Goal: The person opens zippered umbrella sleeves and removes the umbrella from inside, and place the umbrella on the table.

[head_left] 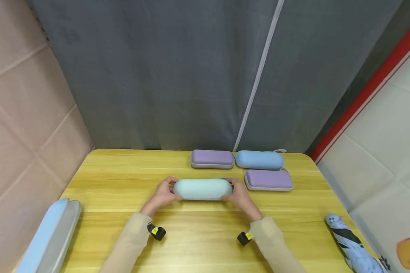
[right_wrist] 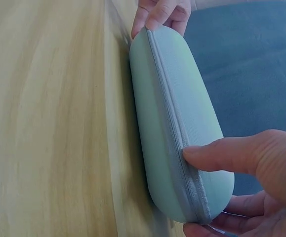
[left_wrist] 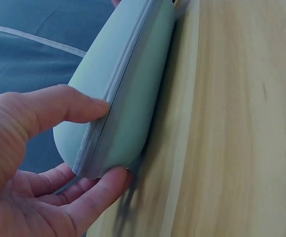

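Note:
A mint-green zippered case (head_left: 203,189) with rounded ends lies lengthwise between both hands, close over the tabletop. My left hand (head_left: 162,194) grips its left end, the thumb on the grey zip seam and the fingers curled round the end in the left wrist view. At the opposite end my right hand (head_left: 240,194) holds it the same way, thumb against the zip seam (right_wrist: 175,126). The zip runs closed along the visible side, so the inside of the case is hidden.
Behind the hands stand a purple case (head_left: 212,158), a blue case (head_left: 259,159) and a second purple case (head_left: 268,179). A light blue and grey case (head_left: 51,235) lies at the table's left edge. Near the right edge lies a folded patterned umbrella (head_left: 353,244). A grey curtain (head_left: 157,76) hangs behind the table.

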Available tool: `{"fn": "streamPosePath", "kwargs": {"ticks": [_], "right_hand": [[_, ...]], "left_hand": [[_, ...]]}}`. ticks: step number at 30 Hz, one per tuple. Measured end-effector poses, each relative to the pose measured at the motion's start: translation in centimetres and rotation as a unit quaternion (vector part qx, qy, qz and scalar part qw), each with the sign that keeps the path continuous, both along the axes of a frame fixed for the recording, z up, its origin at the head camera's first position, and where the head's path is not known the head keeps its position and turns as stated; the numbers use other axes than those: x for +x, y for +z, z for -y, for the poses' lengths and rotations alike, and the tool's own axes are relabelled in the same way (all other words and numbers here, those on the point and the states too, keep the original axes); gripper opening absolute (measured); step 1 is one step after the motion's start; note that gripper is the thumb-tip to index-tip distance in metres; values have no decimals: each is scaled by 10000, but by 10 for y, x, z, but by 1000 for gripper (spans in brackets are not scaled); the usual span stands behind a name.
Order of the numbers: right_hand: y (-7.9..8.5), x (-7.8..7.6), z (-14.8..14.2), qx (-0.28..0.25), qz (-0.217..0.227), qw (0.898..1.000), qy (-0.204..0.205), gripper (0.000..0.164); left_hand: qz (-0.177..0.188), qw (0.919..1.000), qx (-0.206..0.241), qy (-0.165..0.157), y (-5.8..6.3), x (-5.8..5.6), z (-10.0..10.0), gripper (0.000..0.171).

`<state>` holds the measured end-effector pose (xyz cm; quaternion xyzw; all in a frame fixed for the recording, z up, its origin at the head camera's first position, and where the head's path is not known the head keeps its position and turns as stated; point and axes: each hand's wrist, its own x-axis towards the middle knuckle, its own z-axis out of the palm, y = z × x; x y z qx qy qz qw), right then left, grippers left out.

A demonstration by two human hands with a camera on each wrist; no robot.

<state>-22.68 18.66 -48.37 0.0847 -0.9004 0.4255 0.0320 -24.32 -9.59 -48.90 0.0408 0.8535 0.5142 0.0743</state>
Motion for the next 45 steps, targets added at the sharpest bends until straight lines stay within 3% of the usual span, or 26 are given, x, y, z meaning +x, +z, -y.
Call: {"fn": "streamPosePath", "kwargs": {"ticks": [3, 7, 10, 15, 19, 23, 31, 35, 45], "right_hand": [[-1, 0, 0, 74, 2, 10000, 28, 64], [5, 3, -3, -161, 320, 9993, 88, 60], [5, 1, -12, -438, 435, 9979, 200, 45], [-1, -14, -20, -801, 540, 9953, 95, 25], [-3, -29, -20, -782, 1169, 9901, -20, 27], [-2, -44, -22, -846, 2084, 9743, 149, 31], [-6, -60, -32, -1366, 2957, 9417, 844, 33], [-7, -63, -32, -1548, 2992, 9347, 1134, 30], [-6, -63, -35, -1436, 2853, 9348, 1550, 24]], "left_hand": [[-53, 9999, -35, -78, 1, 1, -1, 62], [-510, 9970, -429, -403, 2, 1, -3, 67], [-881, 9918, -743, -558, 2, 1, -5, 70], [-1233, 9854, -972, -658, 2, 2, -5, 70], [-1503, 9800, -1059, -760, 2, 3, -5, 69], [-1594, 9782, -1055, -816, 0, 1, -5, 68], [-1855, 9745, -960, -821, -6, 1, -3, 67], [-2100, 9676, -1033, -943, -9, 2, 0, 68], [-2363, 9582, -1122, -1161, -12, 4, 5, 68]]}}
